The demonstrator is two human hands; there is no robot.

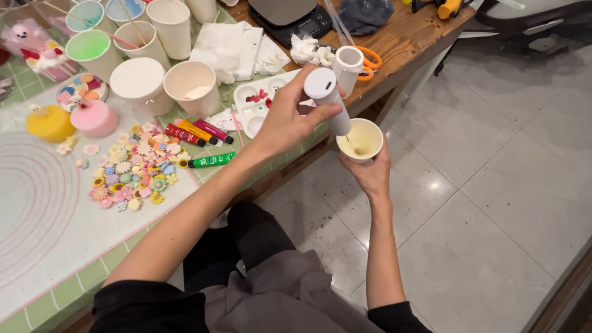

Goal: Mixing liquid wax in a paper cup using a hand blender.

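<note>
My left hand (287,123) grips a white squeeze bottle (325,92), tipped nozzle-down over a small paper cup (361,140). A thin stream runs from the nozzle into the cup, which has a pale cream liquid at the bottom. My right hand (371,176) holds that cup from below, out past the table's edge and above the tiled floor. Both forearms are bare, with black sleeves pushed up.
On the green-tiled table (68,290) are several paper cups (192,87), paint tubes (196,132), a white palette (256,105), a pile of small flower charms (132,176), a round-marked mat (31,203), a second white bottle (349,65), orange scissors (370,60) and a scale (287,15).
</note>
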